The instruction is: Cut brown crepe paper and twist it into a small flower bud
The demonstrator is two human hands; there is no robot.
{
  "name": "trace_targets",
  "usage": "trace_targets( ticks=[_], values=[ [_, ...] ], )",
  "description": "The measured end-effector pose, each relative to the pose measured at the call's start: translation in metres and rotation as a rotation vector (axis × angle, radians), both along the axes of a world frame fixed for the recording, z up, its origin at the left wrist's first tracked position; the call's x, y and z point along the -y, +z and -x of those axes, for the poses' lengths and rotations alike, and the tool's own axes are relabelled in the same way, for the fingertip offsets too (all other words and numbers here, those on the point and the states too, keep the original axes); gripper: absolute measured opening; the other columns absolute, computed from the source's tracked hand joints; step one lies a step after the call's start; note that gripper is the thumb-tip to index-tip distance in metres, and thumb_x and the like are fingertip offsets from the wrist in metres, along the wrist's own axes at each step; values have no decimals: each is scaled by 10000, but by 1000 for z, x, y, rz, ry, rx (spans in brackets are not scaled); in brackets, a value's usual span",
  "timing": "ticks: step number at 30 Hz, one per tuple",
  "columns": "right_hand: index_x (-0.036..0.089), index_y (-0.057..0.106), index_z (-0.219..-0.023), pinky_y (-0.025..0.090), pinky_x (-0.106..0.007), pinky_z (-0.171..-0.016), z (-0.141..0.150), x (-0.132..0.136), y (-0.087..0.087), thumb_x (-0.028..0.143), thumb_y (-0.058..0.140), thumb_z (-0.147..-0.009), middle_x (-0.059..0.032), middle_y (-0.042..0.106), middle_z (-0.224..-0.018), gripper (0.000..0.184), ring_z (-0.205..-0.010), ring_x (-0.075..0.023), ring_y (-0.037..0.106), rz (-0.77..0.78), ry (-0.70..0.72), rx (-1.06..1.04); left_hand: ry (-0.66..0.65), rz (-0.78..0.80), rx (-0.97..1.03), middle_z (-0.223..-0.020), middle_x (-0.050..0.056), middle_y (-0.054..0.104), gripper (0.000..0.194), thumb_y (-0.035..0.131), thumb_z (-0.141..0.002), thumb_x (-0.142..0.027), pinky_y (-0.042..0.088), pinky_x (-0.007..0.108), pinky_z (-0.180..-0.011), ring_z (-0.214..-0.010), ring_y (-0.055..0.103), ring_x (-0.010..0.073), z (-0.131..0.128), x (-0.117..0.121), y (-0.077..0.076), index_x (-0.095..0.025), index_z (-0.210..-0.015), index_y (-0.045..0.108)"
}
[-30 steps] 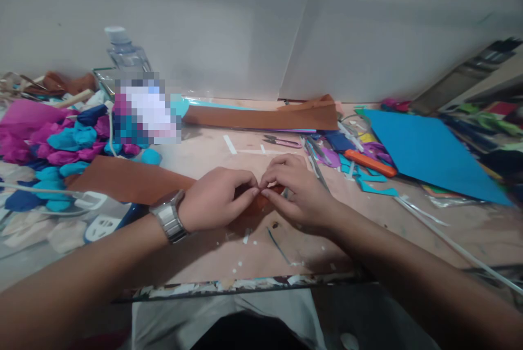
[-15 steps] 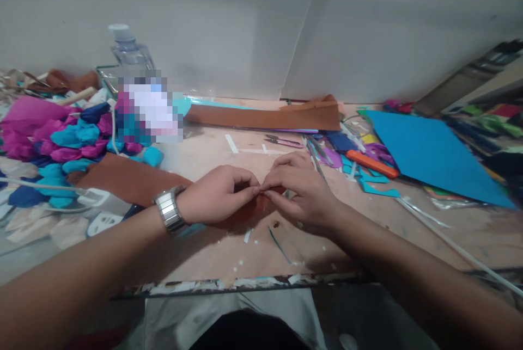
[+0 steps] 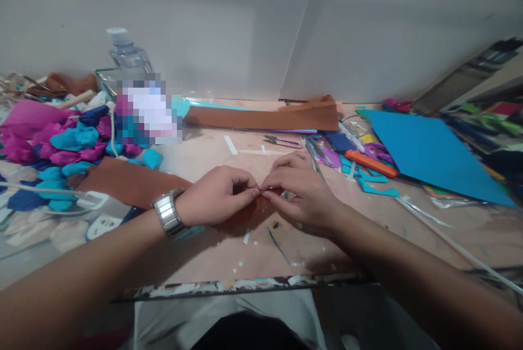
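My left hand (image 3: pixel 220 193), with a metal watch at the wrist, is closed, thumb and forefinger pinched at the upper edge of a strip of brown paper (image 3: pixel 134 181). The strip runs from the left pile, passes under my left wrist and shows again below the fingertips. My right hand (image 3: pixel 300 186) pinches the same edge, its thumb and forefinger meeting the left fingertips. What lies right between the fingertips is too small to make out. Just beyond my right hand are small pink-handled thread snips (image 3: pixel 284 142).
Crumpled pink and blue paper pieces (image 3: pixel 77 137) fill the left side, with a bottle (image 3: pixel 128 56) and a power strip (image 3: pixel 104 225) nearby. Folded brown paper (image 3: pixel 261 119) lies at the back. An orange cutter (image 3: pixel 371 164) and a blue sheet (image 3: pixel 433 154) are at right.
Both hands keep their pinch in nearly the same place, with only a slight shift of the fingertips. The whole view has tilted a little.
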State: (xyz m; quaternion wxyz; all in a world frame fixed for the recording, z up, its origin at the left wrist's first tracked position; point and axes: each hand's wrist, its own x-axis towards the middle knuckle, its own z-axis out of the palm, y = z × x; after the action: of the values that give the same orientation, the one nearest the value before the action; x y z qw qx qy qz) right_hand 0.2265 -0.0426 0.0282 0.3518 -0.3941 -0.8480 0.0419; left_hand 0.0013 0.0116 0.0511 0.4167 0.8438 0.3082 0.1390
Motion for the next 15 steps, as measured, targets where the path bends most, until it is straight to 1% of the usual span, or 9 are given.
trace_targets(
  ticks=[4,9,13,15],
  values=[
    [258,711,-955,331,-492,-1038,-1,0,1,225,671,-978,9,787,-898,57,-1023,-246,607,15,-3,20,11,-66,-21,-707,-4,683,315,569,-995,-366,398,247,-631,-658,578,128,0,2,1,-171,-789,706],
    [255,699,-943,330,-492,-1040,-1,1,2,239,656,-985,-6,776,-900,62,-1033,-253,606,29,-22,32,42,-270,-88,-777,9,737,263,565,-1000,-325,391,263,-653,-672,602,136,0,7,1,-195,-881,761],
    [248,672,-940,323,-490,-1039,-2,1,1,227,649,-977,-10,748,-885,48,-1050,-255,601,44,-22,45,29,-399,-157,-768,15,739,273,530,-1012,-305,370,285,-648,-674,619,157,-2,10,0,-201,-904,758],
    [243,660,-938,321,-493,-1039,-2,1,1,214,644,-969,-14,733,-879,46,-1059,-257,596,54,-17,48,18,-454,-191,-792,22,750,270,511,-1017,-291,373,295,-654,-710,649,178,-3,11,-1,-204,-932,752]
  ],
)
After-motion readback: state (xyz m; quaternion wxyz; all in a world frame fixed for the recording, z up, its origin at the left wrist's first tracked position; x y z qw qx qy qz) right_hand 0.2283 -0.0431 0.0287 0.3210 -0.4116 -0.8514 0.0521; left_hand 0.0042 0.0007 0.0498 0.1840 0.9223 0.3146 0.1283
